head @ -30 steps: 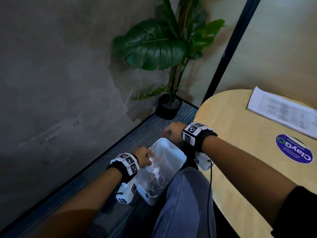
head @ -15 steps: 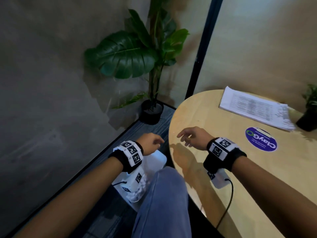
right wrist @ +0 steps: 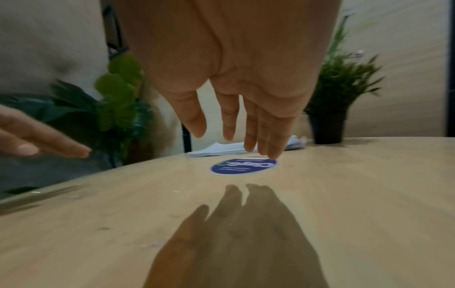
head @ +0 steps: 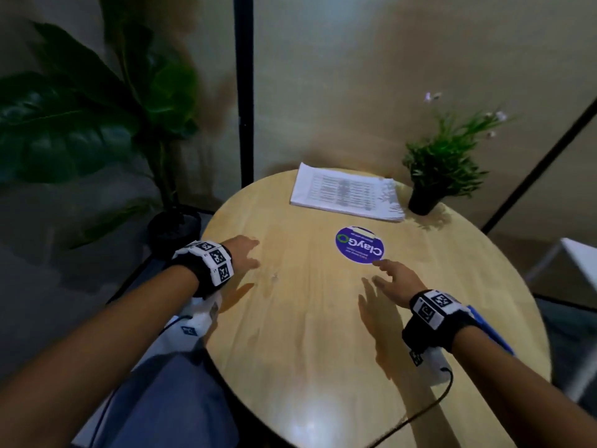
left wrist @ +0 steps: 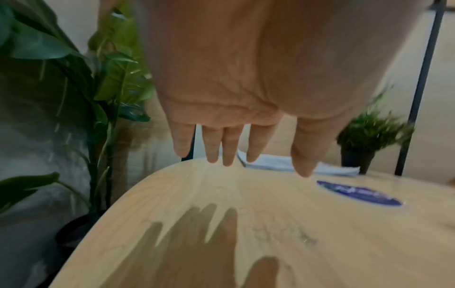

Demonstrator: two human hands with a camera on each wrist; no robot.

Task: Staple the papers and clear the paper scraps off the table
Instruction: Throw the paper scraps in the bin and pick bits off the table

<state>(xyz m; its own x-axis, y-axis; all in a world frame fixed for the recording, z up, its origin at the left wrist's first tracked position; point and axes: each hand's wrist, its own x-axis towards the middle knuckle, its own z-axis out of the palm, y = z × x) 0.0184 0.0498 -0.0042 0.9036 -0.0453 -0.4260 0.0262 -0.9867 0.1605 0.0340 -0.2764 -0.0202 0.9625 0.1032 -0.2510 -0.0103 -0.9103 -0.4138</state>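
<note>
A stack of printed papers [head: 347, 195] lies at the far side of the round wooden table [head: 323, 334]. My left hand [head: 245, 253] hovers palm down over the table's left part, fingers [left wrist: 229, 148] straight and holding nothing. My right hand [head: 392, 276] hovers palm down just in front of a round blue sticker [head: 359, 244], fingers [right wrist: 258, 134] straight and empty, casting a shadow on the wood. A tiny pale scrap [head: 274, 277] lies on the table between the hands. The papers [right wrist: 246, 148] show beyond the right fingers too.
A small potted plant [head: 442, 169] stands at the table's far right beside the papers. A large leafy floor plant [head: 97, 124] stands left of the table. A blue object [head: 487, 328] peeks out behind my right wrist. White furniture [head: 578, 260] sits off the right edge.
Both hands rose from the white bin on the floor and moved over the table, opening flat. The view swung right from the bin to the tabletop.
</note>
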